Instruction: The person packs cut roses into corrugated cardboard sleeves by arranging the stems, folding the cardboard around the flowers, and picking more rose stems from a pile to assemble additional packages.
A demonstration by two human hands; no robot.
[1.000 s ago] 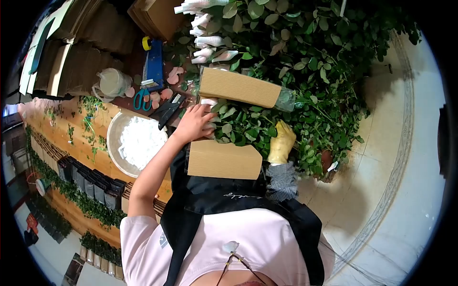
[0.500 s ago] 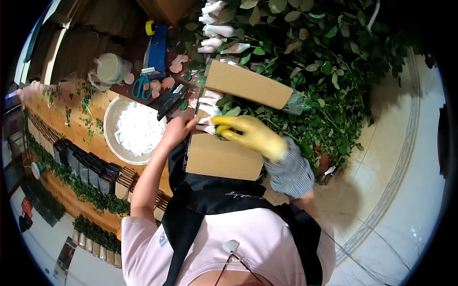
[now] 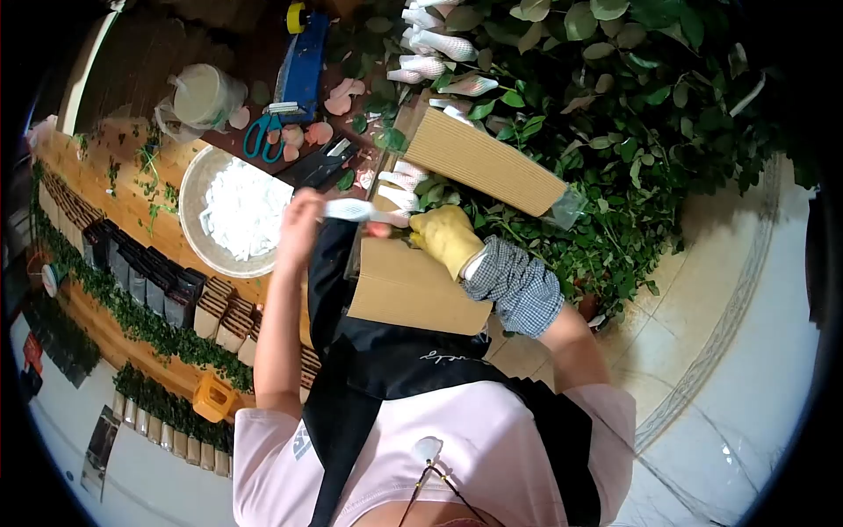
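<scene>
My bare left hand (image 3: 299, 225) holds a white foam net sleeve (image 3: 351, 210) over the near edge of the wooden bench. My right hand (image 3: 445, 237), in a yellow glove, is closed on a rose stem whose pinkish bud (image 3: 378, 230) sits just under the net. Both hands meet above a corrugated cardboard wrap (image 3: 413, 285) lying against my black apron. A second cardboard wrap (image 3: 487, 162) holds a bunch of leafy roses, its netted buds (image 3: 406, 176) showing at its left end.
A bowl (image 3: 195, 176) of white nets stands left of my hands. Teal scissors (image 3: 266, 132), a black cutter (image 3: 325, 162), a blue tool (image 3: 303, 66), pink petals (image 3: 338, 97) and a plastic cup (image 3: 202, 92) lie beyond. A heap of rose foliage (image 3: 632, 114) fills the right.
My gloved right hand came out of the foliage on the right and moved left with a stem. My left hand drew back from the bunch and now holds a white net.
</scene>
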